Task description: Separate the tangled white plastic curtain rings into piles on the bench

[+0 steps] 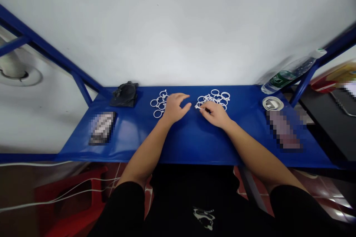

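Two heaps of white plastic rings lie on a blue shelf. The left heap of rings sits just under the fingers of my left hand, which rests palm down with its fingers loosely apart and nothing in them. My right hand is at the near edge of the right heap of rings, its fingertips pinched on one white ring.
A black crumpled cloth lies at the back left and a dark flat object nearer the left front. At the right stand a round tin and a lying plastic bottle. Blue frame bars rise at both sides.
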Motion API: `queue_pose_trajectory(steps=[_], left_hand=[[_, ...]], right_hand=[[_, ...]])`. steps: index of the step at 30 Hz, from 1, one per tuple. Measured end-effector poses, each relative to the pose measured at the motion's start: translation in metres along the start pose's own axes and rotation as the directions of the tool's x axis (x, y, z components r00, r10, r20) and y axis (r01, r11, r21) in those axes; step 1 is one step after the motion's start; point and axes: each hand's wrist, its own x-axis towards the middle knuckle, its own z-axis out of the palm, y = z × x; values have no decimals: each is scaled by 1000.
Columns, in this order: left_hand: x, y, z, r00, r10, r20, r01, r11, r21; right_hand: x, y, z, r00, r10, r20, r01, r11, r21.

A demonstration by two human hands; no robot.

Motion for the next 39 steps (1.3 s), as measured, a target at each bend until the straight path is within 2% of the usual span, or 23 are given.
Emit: queue_pose_trajectory(steps=[3,5,8,11,14,17,19,21,22,24,27,30,34,39], left_hand=[[4,-29,-16,963,-241,-123,267,917,295],[5,-47,-23,930,-349,-116,367,851,375],[4,-63,-26,891,-449,-63,429,790,438],[4,-63,-25,886,-462,-39,425,776,466],[6,-54,-24,914,-403,-50,381,809,448],[7,-35,-22,965,-244,-100,264,900,348],[5,-16,-17,994,-71,-86,89,969,230],[0,5,-9,995,85,-52,-81,994,71],[-4,15,-5,991,127,-29,-128,992,-20],[-10,30,6,991,135,19,-127,964,-236],[-16,38,19,994,45,95,15,832,-554],[-17,34,29,975,-76,207,206,648,-733],[-18,35,36,917,-125,378,395,409,-823],[-21,44,39,862,-69,503,505,211,-837]], right_hand=[[2,7,-12,999,7,-50,-19,967,-253],[4,11,-17,995,55,-87,-82,935,-344],[6,14,-21,983,107,-152,-160,906,-392],[6,12,-21,980,105,-167,-161,916,-368],[5,8,-18,989,80,-121,-114,944,-309],[4,5,-14,991,76,-111,-96,976,-195],[3,3,-12,988,96,-122,-103,994,-48],[3,2,-9,988,131,-85,-117,980,159],[2,2,-7,988,146,-40,-131,956,263],[2,2,-4,985,161,57,-170,890,422],[0,2,-2,980,175,91,-197,834,515],[-1,3,-2,980,195,45,-190,840,508],[-1,3,-2,972,232,24,-207,810,549],[1,2,-3,962,271,39,-237,752,615]])
